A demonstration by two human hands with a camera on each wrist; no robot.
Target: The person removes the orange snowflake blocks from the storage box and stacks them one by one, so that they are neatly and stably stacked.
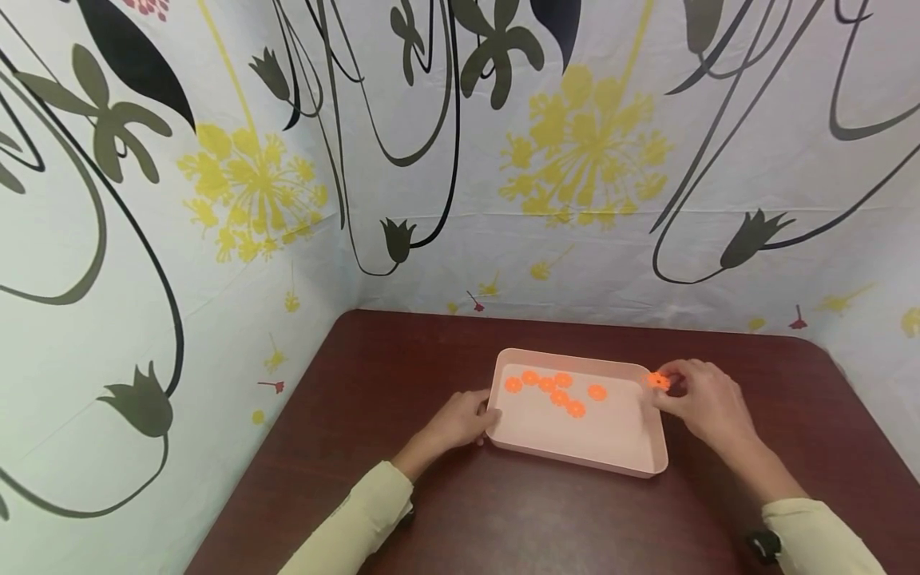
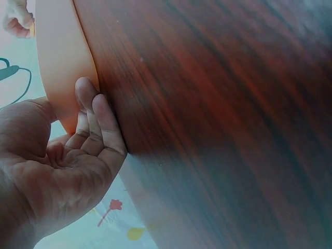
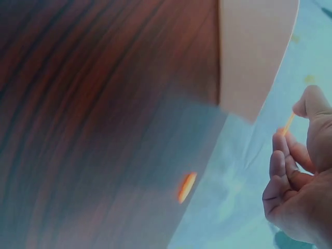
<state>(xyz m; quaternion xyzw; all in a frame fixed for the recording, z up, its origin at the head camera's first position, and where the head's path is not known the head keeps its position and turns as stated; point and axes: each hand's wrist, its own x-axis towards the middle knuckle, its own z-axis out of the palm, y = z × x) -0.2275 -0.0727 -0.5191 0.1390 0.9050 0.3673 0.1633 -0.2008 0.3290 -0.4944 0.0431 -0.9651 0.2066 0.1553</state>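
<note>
A shallow pale pink tray (image 1: 611,447) lies on the table, with several flat orange discs (image 1: 576,409) with scalloped edges spread over its left and middle part. My left hand (image 1: 460,419) grips the tray's left end, thumb at the rim and fingers against the outer wall, as the left wrist view also shows. Over the tray's far right corner, my right hand (image 1: 707,399) pinches another orange disc (image 1: 657,381) between thumb and fingertips. In the right wrist view that disc (image 3: 289,123) appears edge-on. Another orange piece (image 3: 187,188) lies on the table outside the tray.
The dark reddish-brown wooden table (image 1: 345,383) has rounded far corners. Behind it and at the left hangs a white cloth (image 1: 460,271) with flower and leaf prints. A dark band (image 1: 765,546) sits at the right wrist, by the pale sleeve.
</note>
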